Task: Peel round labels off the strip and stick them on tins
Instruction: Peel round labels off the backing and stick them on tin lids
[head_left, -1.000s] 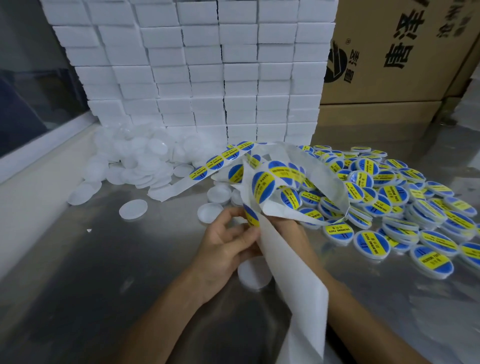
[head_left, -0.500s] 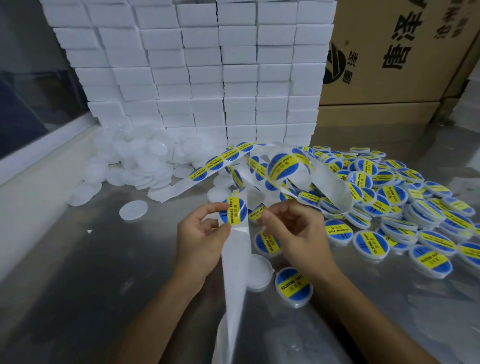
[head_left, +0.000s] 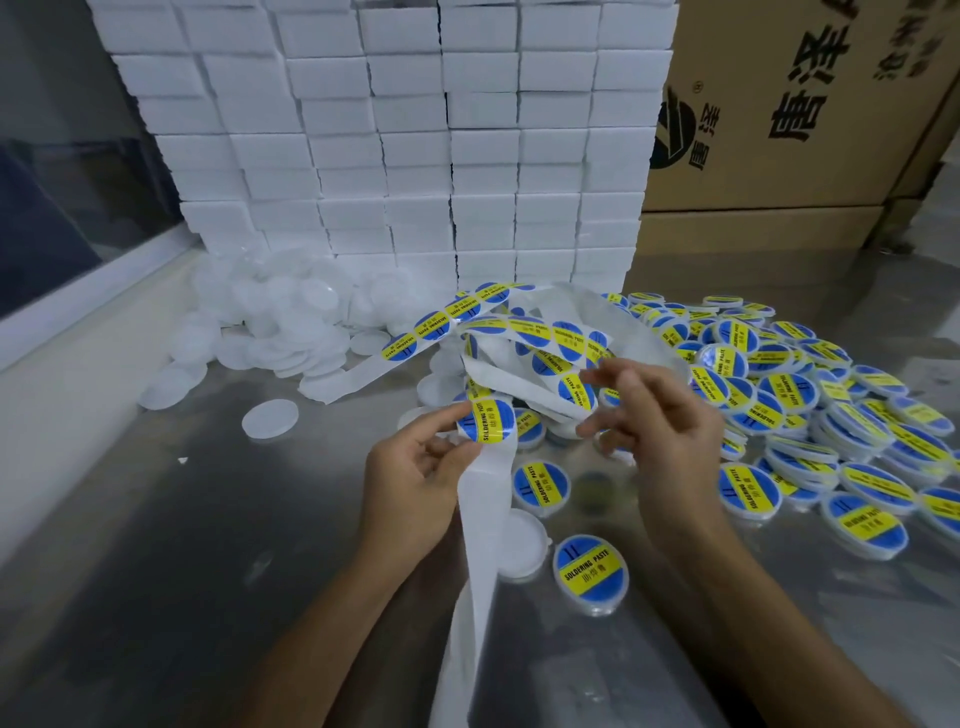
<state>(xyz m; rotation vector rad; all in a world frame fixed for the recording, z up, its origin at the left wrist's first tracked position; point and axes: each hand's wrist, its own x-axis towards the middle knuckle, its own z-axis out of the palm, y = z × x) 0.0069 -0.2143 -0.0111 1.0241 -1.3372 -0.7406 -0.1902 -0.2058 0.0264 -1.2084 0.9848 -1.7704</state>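
Next label (head_left: 487, 422) in line: round, blue with a yellow band, sitting on the strip (head_left: 480, 525) where the backing bends over the left fingertips. Band runs roughly up-down in the head view, tilted a little right at the top. Below it the spent white backing hangs straight down toward the camera; above it the loaded strip loops up and away over the table (head_left: 156, 545).

Left hand (head_left: 415, 483): thumb and forefinger pinch the strip just beside the label's left edge, other fingers curled behind the backing. This hand is touching the strip, so it is the nearer one.

Right hand (head_left: 657, 415): up and to the right of the label, apart from it. Fingers loosely spread, thumb and forefinger part-closed; blurred, and whether they hold anything I cannot tell. Looks empty.

Key relation: label lies left and slightly below the right fingertips, its free right edge facing them. Judgement: right hand comes in leftward to lift that edge while the left keeps the bend.

Outward: one bare tin (head_left: 519, 543) lies just right of the hanging backing, close below the hands, a likely target. A labelled tin (head_left: 590, 574) sits just beside it. Labelled pile (head_left: 810, 405) at right, unlabelled pile (head_left: 280, 332) at far left, stacked white boxes (head_left: 415, 145) behind.
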